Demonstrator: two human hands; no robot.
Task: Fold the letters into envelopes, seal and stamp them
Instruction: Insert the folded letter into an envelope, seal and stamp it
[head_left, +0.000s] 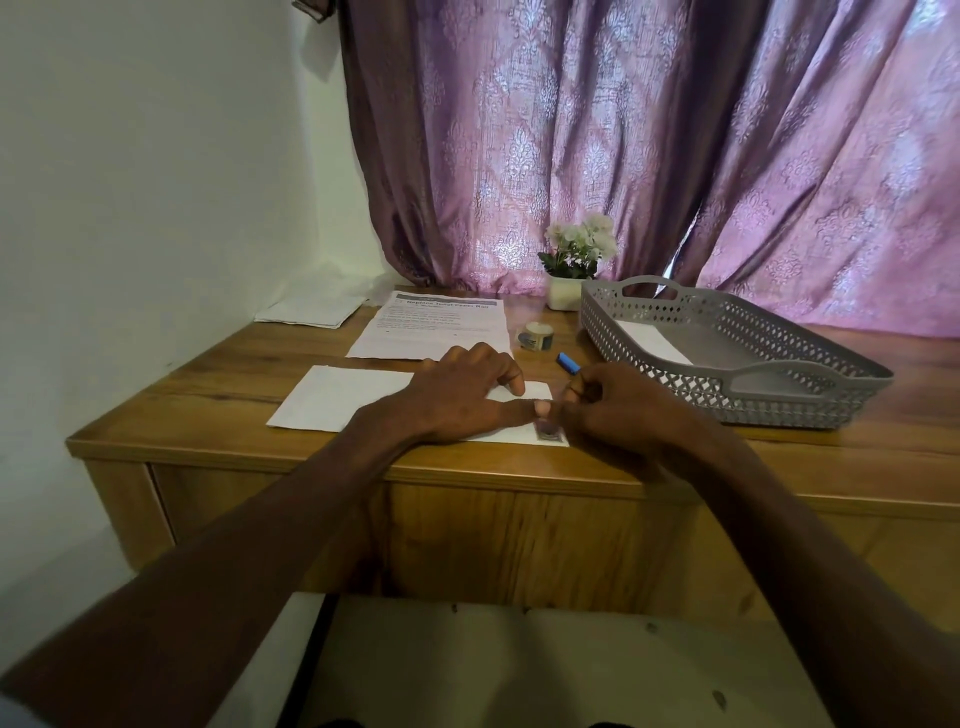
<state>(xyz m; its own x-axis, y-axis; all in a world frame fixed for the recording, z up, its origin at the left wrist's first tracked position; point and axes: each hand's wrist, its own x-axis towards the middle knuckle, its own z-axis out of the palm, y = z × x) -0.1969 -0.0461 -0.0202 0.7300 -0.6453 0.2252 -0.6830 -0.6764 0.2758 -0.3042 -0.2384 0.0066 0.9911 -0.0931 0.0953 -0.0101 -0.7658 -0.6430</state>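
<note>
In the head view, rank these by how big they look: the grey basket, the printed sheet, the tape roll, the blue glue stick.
1. Grey basket, clearly largest.
2. Printed sheet.
3. and 4. Tape roll and blue glue stick: both tiny and look much alike, so I will not rank them.

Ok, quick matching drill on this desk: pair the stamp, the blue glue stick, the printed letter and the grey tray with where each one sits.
Things:
1. stamp
2. blue glue stick
3. printed letter
4. grey tray

Places:
A. right side of the desk, holding a white envelope
B. near right corner of the envelope in front
C. behind the left hand, lying flat
D. between the tape roll and the right hand

Pairs: 1-B, 2-D, 3-C, 4-A
</note>
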